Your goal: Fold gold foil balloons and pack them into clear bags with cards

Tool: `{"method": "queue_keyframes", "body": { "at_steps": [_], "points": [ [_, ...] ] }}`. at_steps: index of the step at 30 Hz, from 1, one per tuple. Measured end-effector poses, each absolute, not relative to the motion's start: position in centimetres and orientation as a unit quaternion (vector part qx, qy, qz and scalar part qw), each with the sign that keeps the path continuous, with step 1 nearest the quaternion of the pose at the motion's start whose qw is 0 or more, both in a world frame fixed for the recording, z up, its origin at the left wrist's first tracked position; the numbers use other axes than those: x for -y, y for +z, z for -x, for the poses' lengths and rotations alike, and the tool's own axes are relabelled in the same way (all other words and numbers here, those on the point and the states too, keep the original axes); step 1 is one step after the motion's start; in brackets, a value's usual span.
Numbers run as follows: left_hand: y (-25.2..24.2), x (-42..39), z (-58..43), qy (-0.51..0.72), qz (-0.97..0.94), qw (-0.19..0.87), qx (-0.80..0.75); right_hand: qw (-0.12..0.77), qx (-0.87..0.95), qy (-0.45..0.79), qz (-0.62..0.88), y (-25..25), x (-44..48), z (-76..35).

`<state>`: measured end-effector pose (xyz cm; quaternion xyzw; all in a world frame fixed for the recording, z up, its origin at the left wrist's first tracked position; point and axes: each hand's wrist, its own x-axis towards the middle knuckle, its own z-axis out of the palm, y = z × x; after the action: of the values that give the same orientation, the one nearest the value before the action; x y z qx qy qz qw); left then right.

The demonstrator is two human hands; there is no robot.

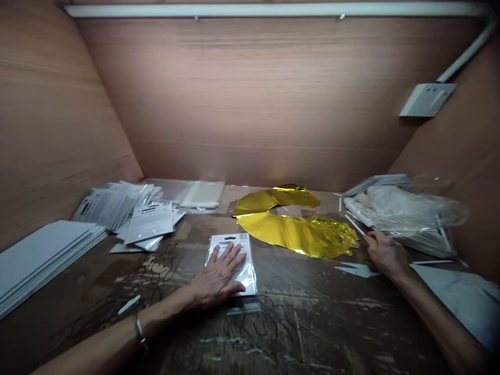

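The left hand (219,276) lies flat and open on a clear plastic bag with a white card top (234,242), low in the middle of the frame. The right hand (385,255) pinches a thin white stick (354,225) that points up and left, toward a long, shiny gold foil balloon (297,234). This hand is nearer to the balloon.

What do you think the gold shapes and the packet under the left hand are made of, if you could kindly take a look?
The gold shapes look like thin metallised plastic foil, mirror-glossy with crinkles catching the light. The packet under the left hand seems to be clear, glossy plastic film, judging by its glare; its printed top may be paper or a label, hard to tell.
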<state>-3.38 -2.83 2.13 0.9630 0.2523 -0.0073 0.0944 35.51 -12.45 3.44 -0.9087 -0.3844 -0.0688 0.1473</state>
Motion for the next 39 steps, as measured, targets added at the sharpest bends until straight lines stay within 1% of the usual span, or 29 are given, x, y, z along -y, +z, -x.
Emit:
{"method": "queue_keyframes", "body": {
  "at_steps": [2, 6, 8, 12, 16, 25, 29, 31, 33, 35, 39],
  "points": [
    [2.4, 2.7, 3.7, -0.011, -0.965, 0.120, -0.231, 0.190, 0.425, -0.017, 0.885, 4.2, 13.8, -32.5],
    [2.8, 2.9, 4.1, -0.006, -0.968, 0.150, -0.204, 0.329, 0.520, 0.195, 0.764, 5.2, 16.9, -24.8],
    [2.7, 3.0, 4.2, 0.005, -0.967, 0.153, -0.202, 0.351, 0.565, 0.220, 0.714, 5.5, 18.2, -21.4],
    [2.2, 2.9, 4.4, 0.021, -0.967, 0.152, -0.203, 0.312, 0.673, 0.149, 0.654, 5.7, 19.7, -17.2],
    [2.4, 3.1, 4.4, 0.023, -0.966, 0.155, -0.208, 0.274, 0.727, 0.089, 0.623, 5.3, 20.4, -15.9],
    [3.2, 3.7, 4.0, 0.035, -0.963, 0.148, -0.223, 0.283, 0.739, 0.038, 0.610, 5.3, 21.0, -15.0],
    [2.9, 3.7, 3.8, 0.030, -0.962, 0.142, -0.229, 0.270, 0.747, -0.080, 0.603, 4.2, 20.9, -14.1],
    [2.8, 3.7, 3.7, 0.029, -0.963, 0.135, -0.232, 0.250, 0.756, -0.149, 0.586, 3.2, 20.8, -13.4],
    [2.8, 3.7, 3.7, 0.027, -0.964, 0.130, -0.232, 0.228, 0.765, -0.189, 0.571, 2.3, 20.4, -12.6],
    [2.7, 3.8, 3.8, 0.022, -0.964, 0.131, -0.229, 0.212, 0.769, -0.181, 0.576, 1.6, 19.6, -12.0],
    [2.7, 3.8, 4.0, 0.019, -0.964, 0.141, -0.223, 0.213, 0.758, -0.080, 0.611, 1.1, 16.9, -11.7]
  ]
}}
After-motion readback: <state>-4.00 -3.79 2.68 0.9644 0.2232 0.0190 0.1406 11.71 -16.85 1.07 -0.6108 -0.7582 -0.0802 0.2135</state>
